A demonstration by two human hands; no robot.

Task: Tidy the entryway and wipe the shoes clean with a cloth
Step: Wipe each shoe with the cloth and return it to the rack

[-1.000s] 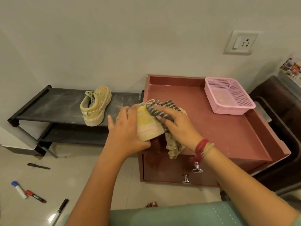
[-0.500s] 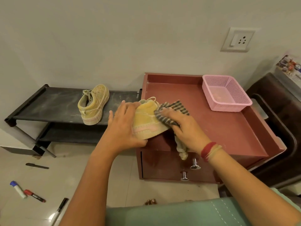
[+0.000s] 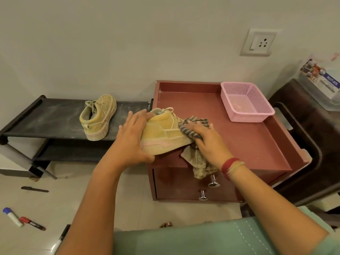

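A yellow sneaker (image 3: 161,133) with pink trim lies on its side at the front left corner of the red-brown cabinet (image 3: 257,140). My left hand (image 3: 131,138) grips its heel end, thumb under the sole. My right hand (image 3: 207,140) presses a striped cloth (image 3: 197,159) against the shoe's toe end, fingers curled over the cloth; the cloth's loose end hangs over the cabinet's front edge. The second yellow sneaker (image 3: 98,119) stands upright on the black shoe rack's (image 3: 46,120) top shelf, to the left.
A pink mesh basket (image 3: 246,102) sits at the cabinet's back right. Markers (image 3: 12,217) (image 3: 32,223) and pens (image 3: 35,189) lie on the tiled floor at left. A dark chair (image 3: 309,129) stands right of the cabinet. A wall socket (image 3: 258,42) is above.
My right hand slid the cloth along the shoe toward its toe end, uncovering more of the shoe's side. My left hand stays on the heel. The camera shifted slightly.
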